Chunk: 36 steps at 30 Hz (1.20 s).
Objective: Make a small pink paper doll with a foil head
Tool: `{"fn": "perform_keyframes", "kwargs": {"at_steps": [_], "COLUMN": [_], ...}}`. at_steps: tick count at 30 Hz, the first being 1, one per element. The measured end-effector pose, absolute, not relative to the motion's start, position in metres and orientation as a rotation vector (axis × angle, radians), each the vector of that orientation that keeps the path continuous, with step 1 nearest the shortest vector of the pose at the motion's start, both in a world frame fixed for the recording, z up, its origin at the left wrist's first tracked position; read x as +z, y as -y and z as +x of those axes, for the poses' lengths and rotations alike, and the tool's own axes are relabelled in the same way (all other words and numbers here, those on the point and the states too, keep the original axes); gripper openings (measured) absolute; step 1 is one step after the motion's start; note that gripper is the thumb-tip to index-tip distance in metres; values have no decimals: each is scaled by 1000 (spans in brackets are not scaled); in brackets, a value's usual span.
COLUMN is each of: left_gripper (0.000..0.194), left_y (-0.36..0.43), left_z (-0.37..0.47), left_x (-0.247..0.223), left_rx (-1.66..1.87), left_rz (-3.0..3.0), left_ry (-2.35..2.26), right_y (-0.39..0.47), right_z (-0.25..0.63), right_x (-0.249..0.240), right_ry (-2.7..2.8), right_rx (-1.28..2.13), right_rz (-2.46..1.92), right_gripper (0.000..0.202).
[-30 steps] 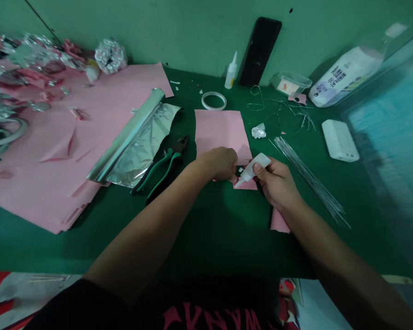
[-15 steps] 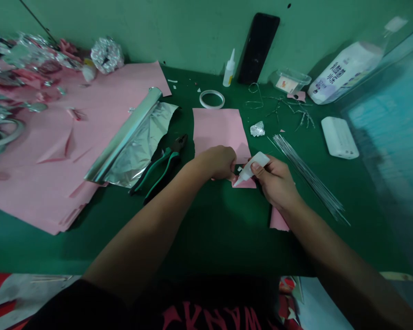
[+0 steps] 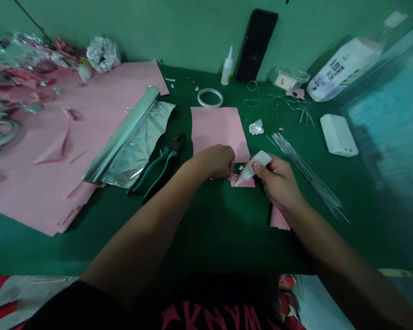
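Here, the right hand [image 3: 277,178] grips a translucent white glue bottle [image 3: 258,165], tilted, its narrow nozzle angled down at a small pink paper piece [image 3: 246,182] on the green tabletop [image 3: 206,229]. Left hand [image 3: 222,162] bunched, fingertips at the piece's edge; whether they pinch it, cannot tell.

Forearms [image 3: 151,224] extended forward; left hand [image 3: 220,162] curled, palm down; right hand [image 3: 278,178] closed, thumb [image 3: 259,167] uppermost
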<state>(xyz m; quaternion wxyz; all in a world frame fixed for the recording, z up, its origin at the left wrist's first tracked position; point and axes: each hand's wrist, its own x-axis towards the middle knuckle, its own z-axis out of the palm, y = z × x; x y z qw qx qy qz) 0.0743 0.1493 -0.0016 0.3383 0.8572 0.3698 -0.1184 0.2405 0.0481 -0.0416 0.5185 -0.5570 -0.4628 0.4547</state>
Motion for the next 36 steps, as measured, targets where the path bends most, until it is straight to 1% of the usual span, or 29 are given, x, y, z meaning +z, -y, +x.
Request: {"fn": "perform_keyframes", "kwargs": {"at_steps": [6, 13, 25, 30, 36], "left_gripper": [26, 26, 21, 21, 23], "left_y": [-149, -148, -150, -149, -149], "left_z": [74, 74, 74, 74, 74], "left_x": [0, 1, -1, 0, 3], "left_rx": [-308, -319, -336, -333, -344], "left_rz": [2227, 2215, 2253, 2263, 2274], "left_ry": [-969, -957, -955, -958, -945], "right_y": [-48, -47, -45, -44, -44], "right_z": [241, 242, 247, 249, 251], "right_x": [-40, -38, -32, -26, -23], "right_ry": [1112, 1113, 1164, 1218, 1232], "right_rx": [1080, 1069, 990, 922, 929], "right_rz": [-1338, -1336, -1441, -1506, -1513], "right_gripper": [27, 25, 24, 27, 27]}}
